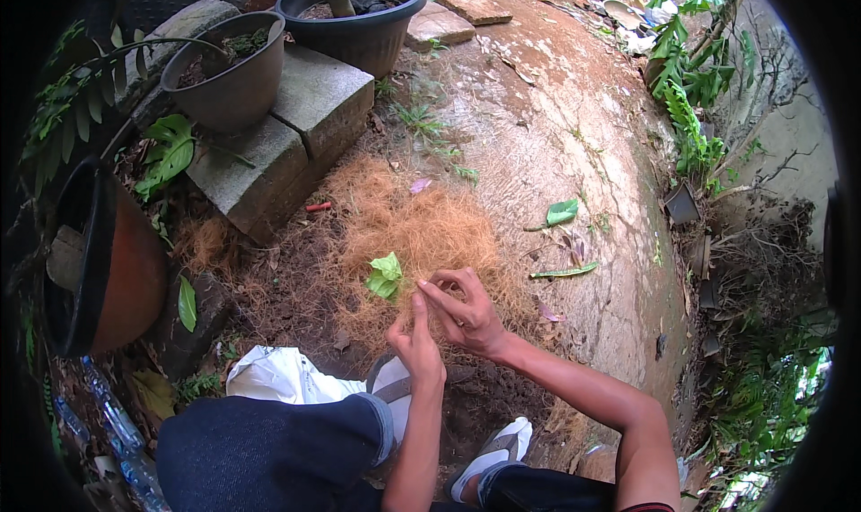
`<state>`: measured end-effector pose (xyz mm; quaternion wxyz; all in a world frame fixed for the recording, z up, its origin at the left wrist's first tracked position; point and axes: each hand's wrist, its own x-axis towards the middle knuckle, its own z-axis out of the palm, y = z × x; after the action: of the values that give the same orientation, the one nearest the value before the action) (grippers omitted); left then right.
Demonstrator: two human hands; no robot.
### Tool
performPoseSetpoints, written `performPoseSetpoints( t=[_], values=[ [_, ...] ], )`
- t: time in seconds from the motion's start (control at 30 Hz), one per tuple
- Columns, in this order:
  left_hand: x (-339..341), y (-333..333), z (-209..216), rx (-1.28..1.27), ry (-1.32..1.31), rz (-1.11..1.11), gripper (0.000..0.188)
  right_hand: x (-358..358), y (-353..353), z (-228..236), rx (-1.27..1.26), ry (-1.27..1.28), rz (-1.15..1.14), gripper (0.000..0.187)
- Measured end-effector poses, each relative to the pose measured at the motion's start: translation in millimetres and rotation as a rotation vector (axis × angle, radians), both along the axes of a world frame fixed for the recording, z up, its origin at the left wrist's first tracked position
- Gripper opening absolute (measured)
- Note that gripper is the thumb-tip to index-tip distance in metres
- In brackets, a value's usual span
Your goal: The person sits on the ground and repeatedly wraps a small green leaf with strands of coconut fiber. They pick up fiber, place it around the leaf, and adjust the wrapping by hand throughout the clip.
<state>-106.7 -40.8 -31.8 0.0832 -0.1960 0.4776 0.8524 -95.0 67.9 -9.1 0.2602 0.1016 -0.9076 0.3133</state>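
My left hand [417, 343] and my right hand [470, 316] meet above a loose heap of orange-brown fibre [421, 221]. Thumb and fingers of each are pinched together, and the tips almost touch. Whatever lies between them is too small to make out. Just left of the fingertips is a crinkled light green leaf [384, 276]; whether its stem reaches into my fingers, I cannot tell. On the ground to the right are a dark green leaf piece [561, 212] and a narrow green strip [563, 271]. A small red stick-like piece [318, 207] lies by the fibre's left edge.
Concrete blocks [327, 91] at the upper left bear a grey-brown plant pot [229, 95]. Behind stands a larger dark pot [359, 37]. A tilted black and terracotta-coloured pot [126, 270] is at the left. White plastic [287, 375] lies beside my foot. Plants line the right wall.
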Motion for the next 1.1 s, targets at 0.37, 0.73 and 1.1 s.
performPoseSetpoints(
  t=[0.37,0.73,1.1],
  values=[
    [-9.1,-11.1,-16.3,0.097,-0.018,0.004,0.036,-8.3,43.8,44.2,0.009,-0.045,-0.274,0.032],
    [2.2,-5.7,-38.3,0.044,0.120,-0.087,0.031,7.1,-8.7,34.7,0.237,-0.273,0.387,0.085],
    [7.8,-5.2,1.3,0.368,-0.052,-0.041,0.035,3.1,-6.8,42.2,0.180,-0.229,0.282,0.076]
  ],
)
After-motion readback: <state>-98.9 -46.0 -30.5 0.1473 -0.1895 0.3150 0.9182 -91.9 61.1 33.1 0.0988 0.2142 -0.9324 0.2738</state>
